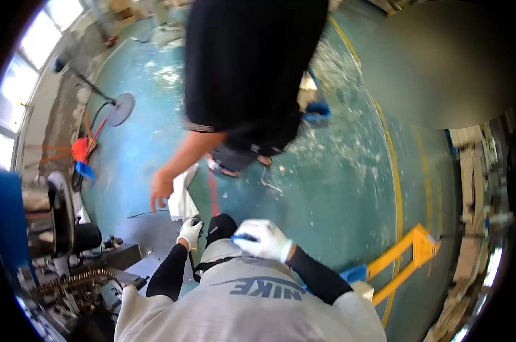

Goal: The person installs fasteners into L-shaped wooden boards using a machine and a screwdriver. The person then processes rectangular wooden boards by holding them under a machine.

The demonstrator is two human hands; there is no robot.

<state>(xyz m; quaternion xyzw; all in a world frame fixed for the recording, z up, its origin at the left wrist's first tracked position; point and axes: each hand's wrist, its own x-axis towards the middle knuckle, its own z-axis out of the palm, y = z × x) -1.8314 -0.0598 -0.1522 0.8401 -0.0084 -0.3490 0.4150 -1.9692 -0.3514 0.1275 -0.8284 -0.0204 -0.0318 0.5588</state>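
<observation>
My left hand (189, 233), in a white glove, is beside the machine's metal table. Its fingers are curled near a small dark part, and what they hold, if anything, I cannot make out. Just beyond it is a white sheet-like piece (182, 196). My right hand (264, 240), also gloved, is raised in front of my body with its fingers closed. A bit of blue (245, 237) shows at its fingertips, too blurred to name.
A person in dark clothes (252, 68) stands facing me, one bare hand (161, 188) reaching down near the white piece. A machine (58, 273) is at my left, a yellow frame (403, 259) at my right. A round-based stand (121, 109) is farther left.
</observation>
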